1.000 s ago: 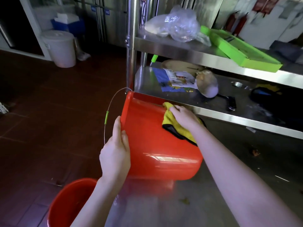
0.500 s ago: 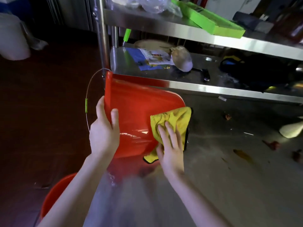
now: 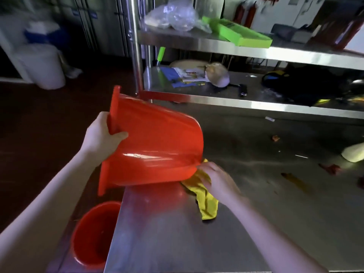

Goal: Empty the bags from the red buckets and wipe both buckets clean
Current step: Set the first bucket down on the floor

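Note:
A red bucket lies tipped on its side above the steel table, its mouth facing left. My left hand grips its rim, thumb on the outer wall. My right hand holds a yellow cloth against the bucket's base edge; the cloth hangs down onto the table. A second red bucket stands upright on the floor beside the table's left edge.
A steel shelf rack stands behind the table with a clear plastic bag, a green tray, papers and a dark bag. A white bin stands on the floor at the far left. Scraps lie on the table's right side.
The bucket has been turned further onto its side. My right hand with the cloth has slid from the bucket's side wall down to its base edge.

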`<control>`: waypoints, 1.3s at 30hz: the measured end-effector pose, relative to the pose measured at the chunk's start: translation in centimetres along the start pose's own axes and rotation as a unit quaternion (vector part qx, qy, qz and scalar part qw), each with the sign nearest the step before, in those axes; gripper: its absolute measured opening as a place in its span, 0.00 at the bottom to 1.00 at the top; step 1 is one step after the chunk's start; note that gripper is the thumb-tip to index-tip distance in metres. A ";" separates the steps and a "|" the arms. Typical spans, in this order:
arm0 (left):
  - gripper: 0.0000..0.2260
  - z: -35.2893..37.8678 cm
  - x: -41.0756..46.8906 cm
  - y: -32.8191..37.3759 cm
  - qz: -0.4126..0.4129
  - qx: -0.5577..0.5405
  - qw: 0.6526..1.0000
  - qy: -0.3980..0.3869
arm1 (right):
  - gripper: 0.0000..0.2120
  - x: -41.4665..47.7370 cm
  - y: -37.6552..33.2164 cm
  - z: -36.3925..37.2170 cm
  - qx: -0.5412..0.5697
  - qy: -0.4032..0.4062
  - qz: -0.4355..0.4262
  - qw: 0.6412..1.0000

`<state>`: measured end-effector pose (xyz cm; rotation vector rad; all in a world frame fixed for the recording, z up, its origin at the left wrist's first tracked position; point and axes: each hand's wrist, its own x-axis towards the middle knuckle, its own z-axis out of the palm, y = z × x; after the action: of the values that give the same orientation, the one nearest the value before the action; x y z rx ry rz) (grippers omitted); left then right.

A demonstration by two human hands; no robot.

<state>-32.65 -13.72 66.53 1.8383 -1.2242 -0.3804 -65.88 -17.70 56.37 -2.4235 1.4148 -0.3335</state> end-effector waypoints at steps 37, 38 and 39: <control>0.36 -28.1 -14.4 -32.8 -0.338 0.060 0.931 0.122 | 0.35 5.0 -38.8 17.7 0.466 -0.035 0.324 0.822; 0.30 -28.4 -13.3 -33.9 -0.395 -0.058 0.911 0.107 | 0.36 5.1 -38.9 18.5 0.462 -0.032 0.328 0.823; 0.20 -28.3 -12.4 -34.6 -0.440 -0.164 0.878 0.090 | 0.36 5.3 -38.9 19.3 0.455 -0.028 0.330 0.826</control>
<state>0.58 15.63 52.82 1.9690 -0.1044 -0.8281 -25.34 -1.45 53.63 -1.1002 1.4814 -0.5773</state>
